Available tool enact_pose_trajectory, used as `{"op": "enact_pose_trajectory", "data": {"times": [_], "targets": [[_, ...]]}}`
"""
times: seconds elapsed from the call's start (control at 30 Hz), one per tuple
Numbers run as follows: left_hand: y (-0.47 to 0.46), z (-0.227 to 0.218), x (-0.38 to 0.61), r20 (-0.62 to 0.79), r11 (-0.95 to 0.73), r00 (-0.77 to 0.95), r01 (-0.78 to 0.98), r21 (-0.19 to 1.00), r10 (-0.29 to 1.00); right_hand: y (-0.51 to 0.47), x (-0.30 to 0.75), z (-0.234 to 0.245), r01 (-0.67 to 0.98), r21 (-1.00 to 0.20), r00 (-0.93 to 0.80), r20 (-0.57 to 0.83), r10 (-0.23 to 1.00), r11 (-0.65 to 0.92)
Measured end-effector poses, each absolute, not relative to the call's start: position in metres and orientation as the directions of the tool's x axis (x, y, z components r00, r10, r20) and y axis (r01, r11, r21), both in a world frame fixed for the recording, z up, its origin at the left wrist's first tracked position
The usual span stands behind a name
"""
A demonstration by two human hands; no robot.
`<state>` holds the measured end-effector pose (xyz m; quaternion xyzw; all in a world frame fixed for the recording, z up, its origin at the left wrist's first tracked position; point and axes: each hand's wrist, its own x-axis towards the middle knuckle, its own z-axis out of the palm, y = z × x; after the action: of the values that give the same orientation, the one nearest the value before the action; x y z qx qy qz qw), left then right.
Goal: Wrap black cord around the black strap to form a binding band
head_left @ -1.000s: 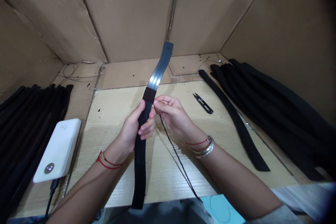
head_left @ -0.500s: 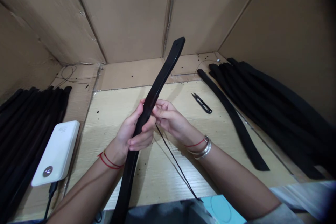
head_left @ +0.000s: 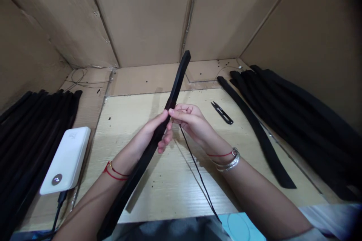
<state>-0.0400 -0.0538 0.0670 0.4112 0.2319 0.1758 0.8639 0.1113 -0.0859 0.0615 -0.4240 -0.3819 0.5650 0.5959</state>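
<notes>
So, L hand (head_left: 147,132) has fingers wrapped round strap (head_left: 148,152), held tilted over table (head_left: 121,120); R hand (head_left: 195,123), fingers curled, has thumb against strap. Cord (head_left: 192,161) hangs below R hand; can't tell if it's pinched. Snips (head_left: 218,109) lie to R.

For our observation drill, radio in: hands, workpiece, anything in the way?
Left hand gripping long, narrow black strip. Right hand touching strip's edge, thin black cord below. Slim black snips off right, not blocking.
</notes>
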Motion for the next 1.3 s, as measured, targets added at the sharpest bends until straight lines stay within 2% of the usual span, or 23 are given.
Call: {"op": "enact_pose_trajectory", "data": {"times": [0.1,0.27,0.5,0.63,0.93,1.17,1.3], "targets": [[-0.051,0.061,-0.037,-0.202,0.568,0.838,-0.148,0.809,0.506,-0.084,0.113,0.060,-0.341,-0.940,0.081,-0.055,0.995,-0.024],[-0.050,0.055,-0.034,-0.152,0.607,0.849,-0.226,0.762,0.506,-0.082,0.115,0.061,-0.392,-0.919,0.063,-0.068,0.996,-0.038],[-0.049,0.062,-0.039,-0.064,0.751,0.931,-0.248,0.612,0.360,-0.083,0.113,0.063,-0.470,-0.883,0.053,-0.027,0.998,0.002],[-0.050,0.062,-0.039,-0.060,0.781,0.925,-0.282,0.557,0.376,-0.084,0.111,0.062,-0.518,-0.855,0.048,-0.031,0.998,-0.002],[-0.051,0.063,-0.038,-0.059,0.752,0.901,-0.321,0.575,0.429,-0.085,0.109,0.064,-0.501,-0.865,0.050,-0.063,0.997,-0.029],[-0.051,0.064,-0.044,-0.016,0.837,0.955,-0.253,0.485,0.297,-0.087,0.107,0.061,-0.557,-0.830,0.044,-0.029,0.999,0.001],[-0.052,0.062,-0.046,0.027,0.866,0.973,-0.215,0.452,0.228,-0.087,0.105,0.056,-0.578,-0.814,-0.090,0.000,0.996,-0.052]]}}
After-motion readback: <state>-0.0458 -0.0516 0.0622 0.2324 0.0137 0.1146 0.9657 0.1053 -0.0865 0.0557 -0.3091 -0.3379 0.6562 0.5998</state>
